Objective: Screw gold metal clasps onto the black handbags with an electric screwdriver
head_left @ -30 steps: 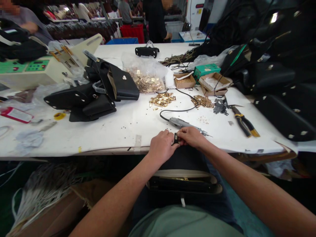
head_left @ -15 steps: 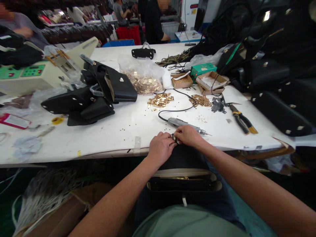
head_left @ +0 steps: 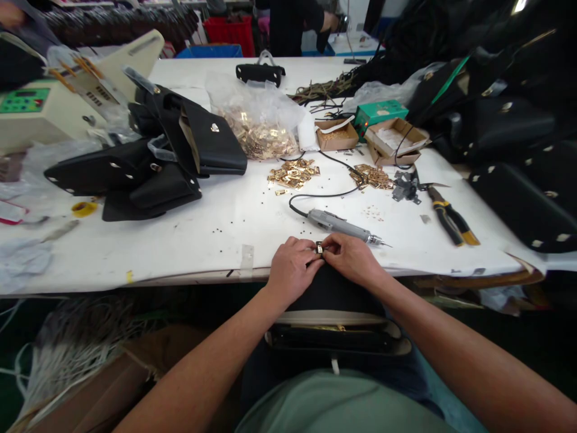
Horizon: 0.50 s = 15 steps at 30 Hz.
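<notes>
Both L hand (head_left: 292,267) (9 o'clock) and R hand (head_left: 354,258) (3 o'clock) pinch a small shiny metal fitting (head_left: 320,248), black leather-look bag (head_left: 336,294) at 6 o'clock. Best keep fitting sq. w/ bag, pressing evenly; grey pen-shaped power tool (head_left: 338,225) lies at 1 o'clock.

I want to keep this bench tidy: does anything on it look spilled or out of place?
Possibly spilled: tiny black bits lie scattered on the white tabletop, left of the grey tool, outside any container or pile.
</notes>
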### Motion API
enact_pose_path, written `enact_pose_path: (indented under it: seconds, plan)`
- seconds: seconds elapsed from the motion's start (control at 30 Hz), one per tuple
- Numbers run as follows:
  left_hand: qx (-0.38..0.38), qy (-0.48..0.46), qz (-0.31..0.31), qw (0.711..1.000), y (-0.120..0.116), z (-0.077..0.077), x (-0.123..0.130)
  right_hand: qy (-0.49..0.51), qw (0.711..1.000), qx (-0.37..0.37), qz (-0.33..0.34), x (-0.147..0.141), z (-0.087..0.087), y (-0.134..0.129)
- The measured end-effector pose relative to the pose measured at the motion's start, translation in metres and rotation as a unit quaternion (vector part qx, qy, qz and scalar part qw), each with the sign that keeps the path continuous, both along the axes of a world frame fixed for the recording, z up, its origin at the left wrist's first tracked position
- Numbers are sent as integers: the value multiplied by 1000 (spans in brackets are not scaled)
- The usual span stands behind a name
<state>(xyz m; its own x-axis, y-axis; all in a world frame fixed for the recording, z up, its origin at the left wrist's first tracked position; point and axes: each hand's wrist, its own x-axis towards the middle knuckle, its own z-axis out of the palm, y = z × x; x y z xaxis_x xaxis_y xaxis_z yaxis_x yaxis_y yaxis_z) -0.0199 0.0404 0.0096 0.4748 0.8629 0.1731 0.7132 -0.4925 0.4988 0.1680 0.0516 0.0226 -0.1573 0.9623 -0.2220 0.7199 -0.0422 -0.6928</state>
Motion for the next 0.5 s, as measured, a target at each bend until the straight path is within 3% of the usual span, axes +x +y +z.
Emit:
enact_pose_path:
  seconds: [0.17,0.37,0.5]
  plan:
    - [3,-1,-24,1000,4,-4,-3,-38,998,-46,-8,-2,5,8]
    - [14,121,-102,987,8,15,-5,-71,995,-62,10,-4,11,18]
    - [32,130,-109,985,7,22,-6,-66,996,-61,5,-3,12,19]
